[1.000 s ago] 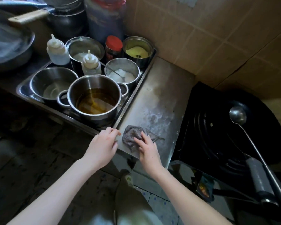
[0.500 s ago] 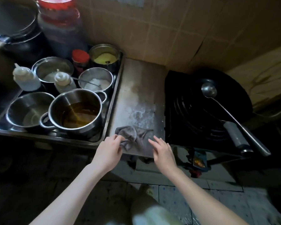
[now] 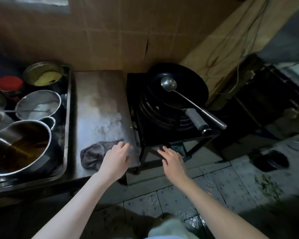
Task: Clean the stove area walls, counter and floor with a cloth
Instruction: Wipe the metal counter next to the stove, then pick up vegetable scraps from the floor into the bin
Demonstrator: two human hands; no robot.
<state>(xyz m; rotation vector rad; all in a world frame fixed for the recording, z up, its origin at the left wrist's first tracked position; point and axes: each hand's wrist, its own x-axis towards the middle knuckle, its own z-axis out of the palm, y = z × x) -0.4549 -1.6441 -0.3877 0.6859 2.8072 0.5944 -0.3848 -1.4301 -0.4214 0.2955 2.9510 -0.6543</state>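
2 hands outstretched: left hand (image 3: 114, 160) over cloth (image 3: 95, 155), right hand (image 3: 173, 159) spread.

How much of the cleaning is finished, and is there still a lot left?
Not much looks finished. The metal counter has a white smear in the middle, so it needs more wiping. The grey cloth lies at its front edge, with the left hand beside it and the right hand open near the stove. The wall and littered floor are left.
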